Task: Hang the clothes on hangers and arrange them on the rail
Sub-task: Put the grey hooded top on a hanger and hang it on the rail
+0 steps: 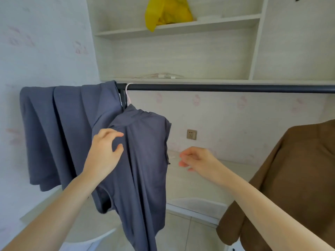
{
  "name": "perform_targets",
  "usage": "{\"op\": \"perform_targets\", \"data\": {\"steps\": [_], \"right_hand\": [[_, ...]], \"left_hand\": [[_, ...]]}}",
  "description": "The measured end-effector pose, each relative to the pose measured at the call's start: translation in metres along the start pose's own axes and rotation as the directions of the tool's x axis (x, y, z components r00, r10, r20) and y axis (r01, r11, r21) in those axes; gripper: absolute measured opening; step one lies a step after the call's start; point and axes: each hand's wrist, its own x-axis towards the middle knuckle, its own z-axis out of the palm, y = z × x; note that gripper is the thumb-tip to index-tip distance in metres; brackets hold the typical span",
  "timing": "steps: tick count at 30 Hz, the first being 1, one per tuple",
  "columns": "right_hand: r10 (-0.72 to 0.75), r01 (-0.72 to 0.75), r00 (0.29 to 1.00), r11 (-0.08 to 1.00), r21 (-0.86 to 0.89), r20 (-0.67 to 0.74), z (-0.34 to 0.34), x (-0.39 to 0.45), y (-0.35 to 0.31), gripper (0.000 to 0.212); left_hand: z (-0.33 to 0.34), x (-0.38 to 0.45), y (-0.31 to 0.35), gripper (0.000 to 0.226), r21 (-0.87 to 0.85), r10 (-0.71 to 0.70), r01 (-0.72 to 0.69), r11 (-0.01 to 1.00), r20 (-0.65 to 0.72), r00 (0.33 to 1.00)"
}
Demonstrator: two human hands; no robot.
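Observation:
A grey-blue garment (145, 160) hangs on a pale pink hanger (127, 93), which hooks over the black rail (226, 88) near its left end. Another grey-blue garment (63, 131) lies draped over the rail's left end with no hanger in sight. My left hand (105, 153) hovers at the hung garment's left shoulder, fingers apart and holding nothing. My right hand (197, 159) floats just right of the garment, loosely curled and empty. A brown garment (286, 182) hangs at the right edge; its top is out of frame.
White wall shelves (181, 28) above the rail carry a yellow bag (168, 13), and spare pale hangers (159, 76) lie on the lower ledge. A wall socket (191, 134) sits behind the rail. A white chair back (90, 241) shows at the bottom.

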Motion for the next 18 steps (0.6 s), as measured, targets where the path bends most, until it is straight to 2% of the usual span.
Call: {"op": "perform_targets", "data": {"steps": [3, 6, 8, 10, 12, 15, 18], "right_hand": [[0.004, -0.007, 1.0, 0.996, 0.092, 0.028, 0.026, 0.032, -0.025, 0.018], [0.025, -0.04, 0.997, 0.972, 0.232, 0.069, 0.052, 0.069, -0.052, 0.024], [0.072, -0.112, 0.991, 0.907, 0.405, 0.111, 0.069, 0.093, -0.068, 0.024], [0.12, -0.178, 0.983, 0.831, 0.526, 0.142, 0.085, 0.113, -0.079, 0.018], [0.16, -0.216, 0.976, 0.8, 0.56, 0.148, 0.099, 0.13, -0.087, 0.014], [0.2, -0.251, 0.968, 0.817, 0.519, 0.154, 0.114, 0.147, -0.097, 0.031], [0.197, -0.227, 0.974, 0.837, 0.498, 0.114, 0.125, 0.156, -0.104, 0.041]], "left_hand": [[-0.007, 0.017, -0.025, 0.039, 0.033, -0.029, 0.03, 0.999, -0.035, 0.999], [-0.009, 0.031, -0.055, 0.045, 0.047, -0.13, 0.128, 0.991, 0.045, 0.991], [-0.009, 0.04, -0.069, 0.042, -0.001, -0.199, 0.201, 0.98, 0.122, 0.972], [-0.007, 0.042, -0.076, 0.035, -0.089, -0.212, 0.23, 0.969, 0.174, 0.962], [-0.006, 0.042, -0.079, 0.028, -0.14, -0.188, 0.216, 0.966, 0.19, 0.964], [-0.003, 0.041, -0.082, 0.009, -0.187, -0.092, 0.131, 0.974, 0.203, 0.975], [0.0, 0.039, -0.08, 0.029, -0.206, 0.033, 0.02, 0.978, 0.252, 0.967]]}}
